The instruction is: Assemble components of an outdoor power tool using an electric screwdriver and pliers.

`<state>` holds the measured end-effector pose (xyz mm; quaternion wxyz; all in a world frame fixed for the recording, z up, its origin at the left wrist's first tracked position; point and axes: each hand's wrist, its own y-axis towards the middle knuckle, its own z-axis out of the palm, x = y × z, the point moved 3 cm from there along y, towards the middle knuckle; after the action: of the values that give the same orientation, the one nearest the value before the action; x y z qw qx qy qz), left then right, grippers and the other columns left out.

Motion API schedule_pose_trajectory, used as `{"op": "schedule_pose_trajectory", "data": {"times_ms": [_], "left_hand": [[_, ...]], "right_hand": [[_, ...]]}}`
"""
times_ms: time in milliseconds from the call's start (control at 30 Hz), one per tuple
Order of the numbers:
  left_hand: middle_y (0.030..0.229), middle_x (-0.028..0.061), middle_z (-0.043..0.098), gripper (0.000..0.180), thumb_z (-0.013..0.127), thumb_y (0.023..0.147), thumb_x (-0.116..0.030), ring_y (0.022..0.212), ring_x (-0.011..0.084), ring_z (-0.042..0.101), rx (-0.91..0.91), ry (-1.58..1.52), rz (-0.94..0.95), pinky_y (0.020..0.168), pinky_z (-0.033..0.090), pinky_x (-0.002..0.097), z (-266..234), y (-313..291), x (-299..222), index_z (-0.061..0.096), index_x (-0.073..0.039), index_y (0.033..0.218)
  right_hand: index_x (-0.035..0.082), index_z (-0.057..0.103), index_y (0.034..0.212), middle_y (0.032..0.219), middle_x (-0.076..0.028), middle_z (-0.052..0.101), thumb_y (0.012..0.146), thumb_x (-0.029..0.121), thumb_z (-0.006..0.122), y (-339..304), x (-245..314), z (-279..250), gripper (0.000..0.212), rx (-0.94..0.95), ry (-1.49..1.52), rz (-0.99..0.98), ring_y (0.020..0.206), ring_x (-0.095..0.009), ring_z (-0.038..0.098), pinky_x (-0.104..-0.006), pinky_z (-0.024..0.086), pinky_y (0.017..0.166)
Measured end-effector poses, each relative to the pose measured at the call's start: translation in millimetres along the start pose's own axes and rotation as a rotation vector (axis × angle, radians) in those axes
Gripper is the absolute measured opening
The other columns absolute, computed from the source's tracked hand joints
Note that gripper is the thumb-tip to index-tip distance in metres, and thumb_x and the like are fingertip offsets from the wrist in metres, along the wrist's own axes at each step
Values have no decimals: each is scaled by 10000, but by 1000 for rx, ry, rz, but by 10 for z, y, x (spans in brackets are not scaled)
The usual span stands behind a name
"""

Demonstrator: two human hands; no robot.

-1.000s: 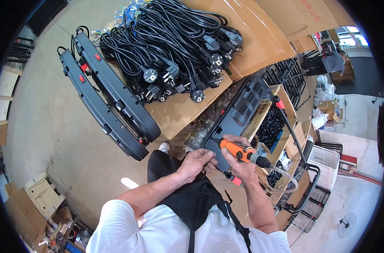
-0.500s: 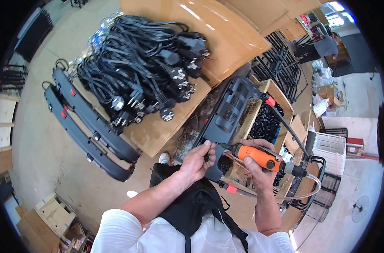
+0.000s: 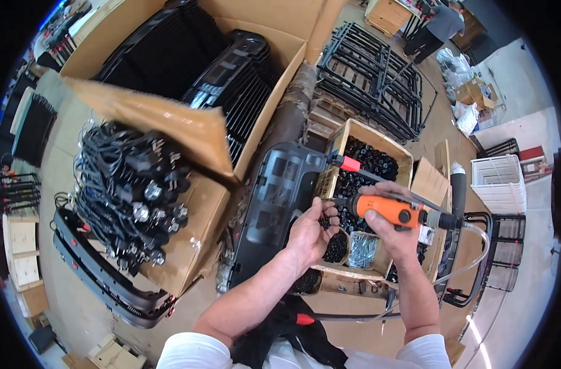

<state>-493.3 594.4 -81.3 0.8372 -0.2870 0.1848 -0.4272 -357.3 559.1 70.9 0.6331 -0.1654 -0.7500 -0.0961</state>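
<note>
My right hand [image 3: 396, 238] is wrapped round an orange air screwdriver [image 3: 384, 211], which lies nearly level with its bit pointing left. A clear hose runs from its rear end. Just left of the bit is my left hand [image 3: 306, 238], its fingers curled and the thumb and forefinger pinched close to the bit's tip. Small dark pieces, apparently screws, show among the curled fingers. Beneath and left of that hand lies a long black plastic housing [image 3: 274, 203] with recessed panels. Whether the bit touches anything at the fingertips cannot be made out.
Right of the housing stands a wooden crate [image 3: 406, 147] with black plastic parts, small black pieces [image 3: 336, 247] and silver screws [image 3: 362, 251]. Bundled power cords [image 3: 129, 190] lie on a carton at left. An open carton [image 3: 292, 55] holds black panels. Another person [image 3: 434, 31] stands far right.
My view has swung, bringing the open carton and more of the crate into sight. Both hands have moved off the housing's near end toward the crate, the screwdriver still in my right hand.
</note>
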Motion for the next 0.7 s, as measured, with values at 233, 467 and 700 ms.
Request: {"op": "schedule_pose_trajectory", "data": {"times_ms": [233,467,700], "left_hand": [[1016,65,677,253,499,1133,-230,819,159,652,73,172,-67,723,568,287,-57,266,168,610,-18,1216],[1058,94,696,285,524,1126,-248,873,165,673,52,257,14,748,556,288,-110,363,85,602,-10,1261],[1108,95,701,314,532,1123,-256,897,165,666,134,274,40,787,554,309,-199,517,32,608,-5,1295]], "right_hand": [[-9,587,1310,1227,-155,719,880,30,787,992,-310,-290,476,4,36,-93,1150,-197,686,-367,550,1051],[-3,601,1282,1202,-120,711,885,26,776,1367,-549,-197,435,114,7,-90,1117,-169,684,-325,574,992],[21,684,1152,1073,-56,726,867,75,804,1533,-636,-32,314,243,-151,-140,997,-123,690,-301,574,893]]}}
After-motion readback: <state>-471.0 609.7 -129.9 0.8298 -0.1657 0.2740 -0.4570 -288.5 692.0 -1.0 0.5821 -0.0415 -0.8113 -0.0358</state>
